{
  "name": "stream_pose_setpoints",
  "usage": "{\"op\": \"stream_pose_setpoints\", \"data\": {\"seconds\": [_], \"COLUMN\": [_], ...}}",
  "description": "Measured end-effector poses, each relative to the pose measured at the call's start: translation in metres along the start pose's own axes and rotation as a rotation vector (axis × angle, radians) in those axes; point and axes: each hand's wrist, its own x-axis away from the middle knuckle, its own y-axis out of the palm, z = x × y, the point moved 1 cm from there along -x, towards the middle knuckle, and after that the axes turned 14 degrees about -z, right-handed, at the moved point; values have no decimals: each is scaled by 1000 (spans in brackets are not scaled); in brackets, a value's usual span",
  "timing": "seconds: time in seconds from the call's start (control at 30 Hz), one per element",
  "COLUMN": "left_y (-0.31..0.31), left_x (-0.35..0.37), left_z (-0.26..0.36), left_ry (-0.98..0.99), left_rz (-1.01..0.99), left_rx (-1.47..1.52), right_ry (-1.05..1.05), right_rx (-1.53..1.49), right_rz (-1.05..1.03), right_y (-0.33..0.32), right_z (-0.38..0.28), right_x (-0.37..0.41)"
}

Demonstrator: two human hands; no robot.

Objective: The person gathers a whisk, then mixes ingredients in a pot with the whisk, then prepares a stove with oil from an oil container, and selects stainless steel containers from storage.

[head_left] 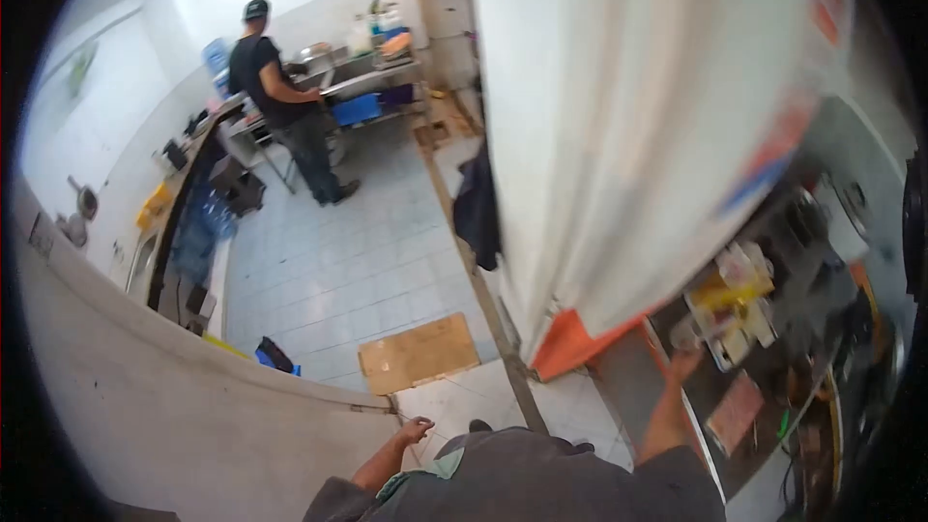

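My right hand point(684, 364) is stretched over the dark counter on the right. Its fingers are around a clear plastic cup point(685, 333), though blur softens the grip. Just beyond it, a pile of plastic bags with yellow parts point(737, 292) lies with a white tray point(730, 350). Nearer to me on the same counter is a flat pinkish packet point(735, 412). My left hand point(417, 429) hangs low beside the pale partition wall, its fingers curled in, and nothing shows in it.
A large white curtain-like sheet point(609, 126) with an orange lower edge hangs ahead. Brown cardboard point(420, 353) lies on the tiled floor point(338, 261). Farther off, a person point(280, 97) stands at a metal sink point(372, 77). A low partition point(174, 406) runs along the left.
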Motion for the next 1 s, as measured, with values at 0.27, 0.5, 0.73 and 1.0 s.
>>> {"op": "stream_pose_setpoints", "data": {"seconds": [0.27, 0.5, 0.73, 1.0], "left_y": [-109, -198, -297, -433], "left_x": [-103, -168, -150, -286], "left_z": [104, 190, 151, 121], "left_ry": [111, 278, 81, 72], "left_rz": [-149, -10, 185, 185], "left_rx": [-107, 99, 323, 129], "right_ry": [713, 767, 733, 975], "right_rx": [1059, 1178, 861, 117], "right_rz": [421, -345, -1868, -1926], "right_y": [44, 304, 568, 819], "right_z": [-116, -93, -8, -127], "right_x": [82, 113, 118, 56]}}
